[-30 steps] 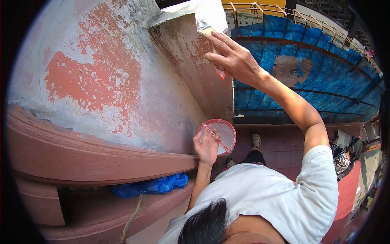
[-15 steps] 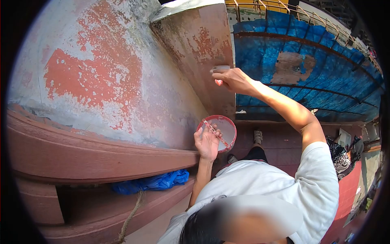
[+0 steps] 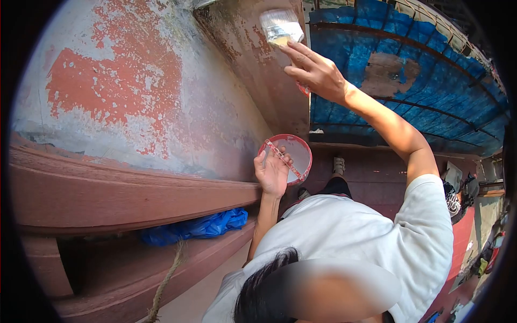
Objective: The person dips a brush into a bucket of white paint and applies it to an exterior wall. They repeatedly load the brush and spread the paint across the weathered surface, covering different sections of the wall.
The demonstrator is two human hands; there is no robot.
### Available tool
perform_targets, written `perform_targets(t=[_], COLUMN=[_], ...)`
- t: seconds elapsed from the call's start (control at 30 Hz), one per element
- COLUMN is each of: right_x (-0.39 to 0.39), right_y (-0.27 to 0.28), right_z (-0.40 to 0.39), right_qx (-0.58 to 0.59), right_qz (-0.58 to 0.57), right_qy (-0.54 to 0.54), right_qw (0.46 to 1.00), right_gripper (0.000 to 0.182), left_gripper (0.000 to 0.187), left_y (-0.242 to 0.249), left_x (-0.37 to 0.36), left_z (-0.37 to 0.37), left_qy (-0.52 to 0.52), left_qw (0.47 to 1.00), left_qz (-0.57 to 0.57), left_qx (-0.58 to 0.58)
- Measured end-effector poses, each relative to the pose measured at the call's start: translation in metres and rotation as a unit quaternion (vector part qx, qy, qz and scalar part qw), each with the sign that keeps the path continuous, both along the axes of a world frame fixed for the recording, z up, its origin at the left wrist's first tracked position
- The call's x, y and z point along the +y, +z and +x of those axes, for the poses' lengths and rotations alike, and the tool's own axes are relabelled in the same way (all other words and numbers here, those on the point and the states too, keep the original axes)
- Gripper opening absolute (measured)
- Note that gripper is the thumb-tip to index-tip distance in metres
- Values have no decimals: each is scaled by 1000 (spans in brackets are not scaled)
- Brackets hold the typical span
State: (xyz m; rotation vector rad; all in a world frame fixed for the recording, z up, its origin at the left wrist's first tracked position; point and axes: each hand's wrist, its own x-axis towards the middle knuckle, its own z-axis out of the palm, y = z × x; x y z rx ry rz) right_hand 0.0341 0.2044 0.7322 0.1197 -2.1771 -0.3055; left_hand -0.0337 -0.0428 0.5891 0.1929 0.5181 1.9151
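My right hand [image 3: 319, 72] grips a wide paintbrush [image 3: 281, 27] by its red-marked handle. The brush has pale, whitish bristles and is raised against the upper part of the worn, brownish-pink pillar face [image 3: 237, 43]. Lower down, my left hand [image 3: 273, 171] has its palm up and fingers curled around the paint-spattered handle [image 3: 283, 160] of a round red-rimmed bucket [image 3: 308, 148]. Pale liquid paint [image 3: 299, 149] shows inside the bucket. It hangs beside the base of the wall, in front of my body.
A wall [image 3: 118, 91] with peeling red and whitish paint stands at left, above a brown ledge [image 3: 134, 202]. Blue plastic [image 3: 199, 225] and a rope [image 3: 168, 280] lie below it. A blue sheet-covered railing [image 3: 344, 59] curves along the right. Dark patterned cloth [image 3: 453, 202] lies at far right.
My right hand has moved the brush upward on the pillar and turned it, so its broad side now shows. My left hand keeps the bucket; the whole view has shifted slightly.
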Motion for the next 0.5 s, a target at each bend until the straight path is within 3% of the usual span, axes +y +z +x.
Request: perform_targets(t=[0.17,0.27,0.33,0.5], right_x=[-15,-13,8,37], right_y=[-140,-155,-133,18], right_z=[20,22,17,7], right_qx=[-130,-243,-223,-162], right_qz=[-109,-277,-269,-296], right_qy=[-7,7,9,43], right_qw=[986,930,937,940], right_gripper=[19,24,26,11], left_gripper=[55,54,53,52], left_y=[-2,-4,-5,-7], left_x=[0,1,2,2], left_z=[0,0,0,-1], left_qy=[4,-4,-4,-9], left_qw=[1000,1000,1000,1000], left_qz=[-18,-16,-21,-13], left_qx=[10,0,5,-1])
